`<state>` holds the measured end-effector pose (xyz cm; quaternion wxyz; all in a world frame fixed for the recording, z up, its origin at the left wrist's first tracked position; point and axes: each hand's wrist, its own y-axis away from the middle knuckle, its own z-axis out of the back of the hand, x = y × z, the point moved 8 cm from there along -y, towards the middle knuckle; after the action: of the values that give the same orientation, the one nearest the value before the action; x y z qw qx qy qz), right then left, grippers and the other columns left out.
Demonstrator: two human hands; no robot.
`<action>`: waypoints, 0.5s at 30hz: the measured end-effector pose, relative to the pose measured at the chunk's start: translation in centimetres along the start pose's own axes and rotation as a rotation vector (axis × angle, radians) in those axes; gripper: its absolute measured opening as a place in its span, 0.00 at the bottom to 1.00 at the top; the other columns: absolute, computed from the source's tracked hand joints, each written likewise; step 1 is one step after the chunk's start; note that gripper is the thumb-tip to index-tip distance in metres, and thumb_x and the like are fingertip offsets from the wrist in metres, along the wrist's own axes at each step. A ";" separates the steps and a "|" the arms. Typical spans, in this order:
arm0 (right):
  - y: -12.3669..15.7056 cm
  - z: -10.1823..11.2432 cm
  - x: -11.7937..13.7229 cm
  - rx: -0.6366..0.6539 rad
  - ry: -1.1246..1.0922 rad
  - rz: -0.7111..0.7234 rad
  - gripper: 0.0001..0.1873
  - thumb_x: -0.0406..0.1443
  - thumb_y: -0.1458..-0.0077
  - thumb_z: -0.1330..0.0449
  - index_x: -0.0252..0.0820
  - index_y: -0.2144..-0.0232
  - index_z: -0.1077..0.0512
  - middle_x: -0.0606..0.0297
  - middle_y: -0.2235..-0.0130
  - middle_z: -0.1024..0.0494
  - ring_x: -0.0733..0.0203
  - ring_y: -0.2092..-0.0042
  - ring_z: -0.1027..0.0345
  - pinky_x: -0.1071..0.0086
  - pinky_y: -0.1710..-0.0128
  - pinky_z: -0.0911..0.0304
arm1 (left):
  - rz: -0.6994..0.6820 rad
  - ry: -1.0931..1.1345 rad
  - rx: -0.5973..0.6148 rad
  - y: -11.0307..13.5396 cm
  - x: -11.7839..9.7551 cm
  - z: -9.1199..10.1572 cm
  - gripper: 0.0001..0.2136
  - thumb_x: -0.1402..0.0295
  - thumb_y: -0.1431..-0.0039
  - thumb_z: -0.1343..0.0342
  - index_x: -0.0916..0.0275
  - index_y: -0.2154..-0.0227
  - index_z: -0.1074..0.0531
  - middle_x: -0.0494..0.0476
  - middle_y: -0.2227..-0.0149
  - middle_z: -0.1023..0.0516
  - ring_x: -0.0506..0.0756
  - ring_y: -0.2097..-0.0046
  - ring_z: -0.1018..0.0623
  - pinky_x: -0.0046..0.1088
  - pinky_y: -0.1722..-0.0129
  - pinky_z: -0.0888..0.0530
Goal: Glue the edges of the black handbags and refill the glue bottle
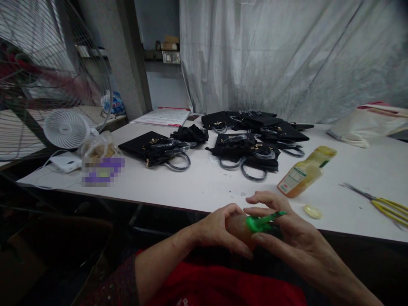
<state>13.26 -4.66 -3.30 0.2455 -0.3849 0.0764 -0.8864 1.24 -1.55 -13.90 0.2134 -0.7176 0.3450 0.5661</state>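
Observation:
Just in front of the table edge, my left hand (219,229) is wrapped round a small bottle (239,227) with orange-looking contents. A bright green spout cap (255,223) tops it, tilted toward the right. My right hand (287,231) is around this cap, thumb on the near side and fingers on the far side, partly stretched past it. Beyond my right hand a larger plastic bottle (306,172), yellow-stained with a label, lies on the table. Close to it is a small yellowish cap-like piece (312,211).
Several black handbags (248,148) with wrapped handles lie on the white table (197,187). Yellow-handled scissors (379,202) are at the right, a white cloth bag (360,123) behind. On the left are a small white fan (66,128), a power bank (65,161) and a large fan cage (47,63).

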 end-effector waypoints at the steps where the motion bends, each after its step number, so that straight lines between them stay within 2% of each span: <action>1: -0.1 0.0 0.3 0.009 0.018 0.025 0.16 0.46 0.39 0.36 0.63 0.49 0.23 0.65 0.42 0.29 0.49 0.37 0.39 0.52 0.37 0.37 | -0.014 0.012 -0.002 0.0 0.0 0.0 0.35 0.64 0.71 0.21 0.59 0.55 0.29 0.54 0.57 0.25 0.57 0.55 0.25 0.34 0.55 0.30; 5: -0.6 0.3 1.3 -0.042 0.051 0.124 0.15 0.44 0.38 0.36 0.64 0.49 0.24 0.69 0.51 0.24 0.52 0.40 0.38 0.56 0.39 0.37 | -0.072 0.140 -0.033 -0.4 0.0 0.0 0.35 0.66 0.73 0.20 0.59 0.58 0.29 0.55 0.56 0.24 0.57 0.55 0.25 0.33 0.55 0.29; 9: -1.0 1.1 1.7 -0.116 0.086 0.163 0.13 0.44 0.38 0.37 0.62 0.50 0.25 0.70 0.52 0.23 0.53 0.41 0.37 0.56 0.41 0.39 | -0.138 0.378 -0.132 -0.6 0.1 0.2 0.42 0.66 0.78 0.19 0.61 0.53 0.29 0.59 0.55 0.22 0.57 0.58 0.22 0.32 0.59 0.25; 12: -1.3 1.5 1.6 -0.160 0.121 0.162 0.11 0.44 0.37 0.37 0.60 0.52 0.25 0.70 0.51 0.24 0.52 0.41 0.37 0.56 0.42 0.40 | -0.188 0.535 -0.170 -0.4 0.0 -0.4 0.41 0.54 0.69 0.21 0.61 0.50 0.30 0.62 0.52 0.23 0.59 0.59 0.21 0.33 0.65 0.22; 15: -1.6 1.6 1.5 -0.193 0.146 0.172 0.09 0.44 0.38 0.37 0.57 0.55 0.25 0.69 0.53 0.23 0.51 0.43 0.37 0.55 0.44 0.38 | -0.152 0.680 -0.200 -0.6 0.3 -1.0 0.36 0.38 0.55 0.34 0.63 0.52 0.28 0.61 0.57 0.21 0.58 0.62 0.20 0.27 0.74 0.23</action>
<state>12.90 -3.94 -0.69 0.2761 -0.3331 0.2114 -0.8764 2.44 -1.95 -13.99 0.0566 -0.9058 0.2848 0.3085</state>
